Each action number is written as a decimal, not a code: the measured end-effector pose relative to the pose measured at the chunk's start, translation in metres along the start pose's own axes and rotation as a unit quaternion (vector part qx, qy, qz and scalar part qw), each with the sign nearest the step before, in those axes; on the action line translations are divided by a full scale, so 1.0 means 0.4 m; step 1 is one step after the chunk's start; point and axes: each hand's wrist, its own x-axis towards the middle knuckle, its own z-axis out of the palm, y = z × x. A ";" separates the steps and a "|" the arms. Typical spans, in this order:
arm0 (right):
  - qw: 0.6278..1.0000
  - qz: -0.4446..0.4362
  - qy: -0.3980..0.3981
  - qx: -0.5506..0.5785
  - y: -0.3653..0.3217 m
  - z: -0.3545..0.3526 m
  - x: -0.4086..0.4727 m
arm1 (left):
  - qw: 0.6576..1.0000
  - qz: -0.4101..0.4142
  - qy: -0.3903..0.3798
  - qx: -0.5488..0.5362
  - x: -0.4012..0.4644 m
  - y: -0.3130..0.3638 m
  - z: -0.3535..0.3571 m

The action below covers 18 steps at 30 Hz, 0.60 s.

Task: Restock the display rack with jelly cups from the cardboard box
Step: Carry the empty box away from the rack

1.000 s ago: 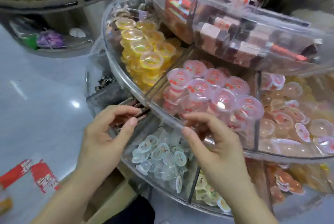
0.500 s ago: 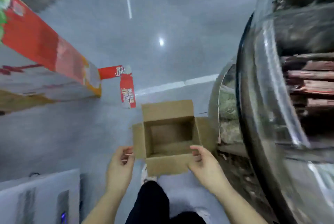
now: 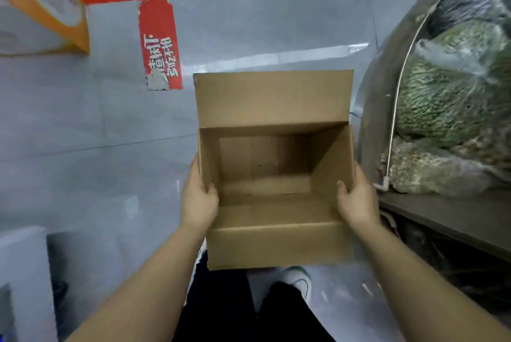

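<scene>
An open brown cardboard box (image 3: pixel 272 98) is held in front of me above the floor, its flaps spread and its inside showing bare cardboard with no jelly cups. My left hand (image 3: pixel 198 198) grips the box's left wall, thumb inside. My right hand (image 3: pixel 357 198) grips the right wall, thumb over the rim. The display rack (image 3: pixel 431 211) curves along the right edge; only its lower clear tier with bagged green and brown goods (image 3: pixel 448 98) shows. No jelly cups are in view.
Grey tiled floor spreads to the left and ahead, with red printed tape strips (image 3: pixel 160 46) stuck to it. An orange and white carton (image 3: pixel 41 10) stands at upper left. A white unit (image 3: pixel 25 281) sits at lower left. My dark trousers and white shoe (image 3: pixel 298 281) are below the box.
I turned from the jelly cup bins down to the floor. Both hands took hold of the box's side walls, and the box now sits closer and larger in view.
</scene>
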 end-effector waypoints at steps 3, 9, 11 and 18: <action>1.000 0.002 0.010 0.003 -0.052 -0.041 -0.027 | 0.999 -0.038 0.019 -0.019 -0.018 0.052 -0.045; 0.999 -0.036 0.004 -0.010 -0.355 -0.337 -0.211 | 0.996 -0.073 -0.003 -0.045 -0.158 0.328 -0.343; 0.999 -0.045 -0.004 -0.012 -0.486 -0.467 -0.274 | 0.994 -0.067 -0.001 -0.083 -0.212 0.456 -0.465; 0.994 -0.096 0.017 0.047 -0.808 -0.837 -0.409 | 0.989 0.032 0.025 -0.143 -0.305 0.920 -0.751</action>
